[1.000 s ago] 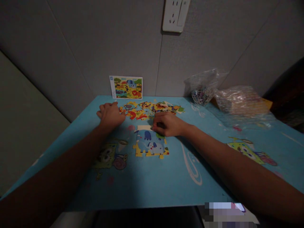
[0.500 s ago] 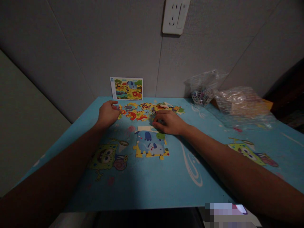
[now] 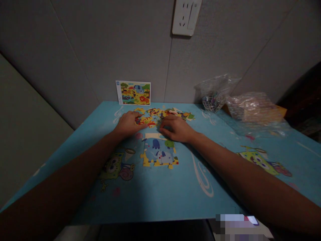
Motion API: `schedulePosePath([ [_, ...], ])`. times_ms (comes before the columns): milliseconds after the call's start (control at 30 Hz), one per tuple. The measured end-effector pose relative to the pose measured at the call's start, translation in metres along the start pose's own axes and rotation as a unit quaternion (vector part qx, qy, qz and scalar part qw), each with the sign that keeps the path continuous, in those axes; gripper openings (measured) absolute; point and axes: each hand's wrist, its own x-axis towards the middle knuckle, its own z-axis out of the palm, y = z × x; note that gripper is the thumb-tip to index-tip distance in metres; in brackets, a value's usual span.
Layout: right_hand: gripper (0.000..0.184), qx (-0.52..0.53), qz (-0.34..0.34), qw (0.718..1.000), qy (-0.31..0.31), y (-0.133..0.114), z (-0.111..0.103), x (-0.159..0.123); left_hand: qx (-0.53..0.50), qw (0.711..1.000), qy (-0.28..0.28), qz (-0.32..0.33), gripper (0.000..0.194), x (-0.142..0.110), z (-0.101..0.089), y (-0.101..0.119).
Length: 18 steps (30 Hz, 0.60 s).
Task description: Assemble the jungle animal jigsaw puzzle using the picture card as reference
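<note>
My left hand (image 3: 129, 124) lies over the left part of a pile of loose jigsaw puzzle pieces (image 3: 173, 112), thumb and fingers apart around some of them. Curled, with fingertips at the pile's near side, is my right hand (image 3: 177, 129); whatever is in its fingers is hidden. Just in front of the hands lies a joined section of puzzle (image 3: 159, 152), showing blue elephants, with pale pieces along its far edge. A picture card (image 3: 134, 93) of the animal scene leans upright against the wall behind the pile.
The blue table (image 3: 160, 197) has printed cartoon figures. At the back right are a clear plastic bag (image 3: 214, 95) and crumpled clear wrapping (image 3: 258, 107) over something orange-yellow. A socket panel (image 3: 186, 17) is on the grey wall. Below the table's front edge is a blurred-out patch (image 3: 233, 226).
My left hand has moved right and slightly nearer, from the pile's left end onto its pieces, bunching them toward the middle. My right hand has hardly moved.
</note>
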Motion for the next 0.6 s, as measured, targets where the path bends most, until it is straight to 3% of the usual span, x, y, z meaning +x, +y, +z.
schedulePosePath([
  [200,0.025,0.005,-0.002,1.000,0.000,0.002,0.002,0.000,-0.075,0.996,-0.020,-0.045,0.067,0.001,-0.003,-0.007],
  [400,0.027,-0.003,0.003,1.000,0.004,0.000,0.001,0.001,-0.118,0.991,0.069,0.001,0.054,-0.001,0.005,-0.005],
  [600,0.025,0.001,-0.012,1.000,0.013,-0.002,0.004,0.003,-0.010,0.994,-0.030,0.106,0.066,-0.002,0.012,0.004],
])
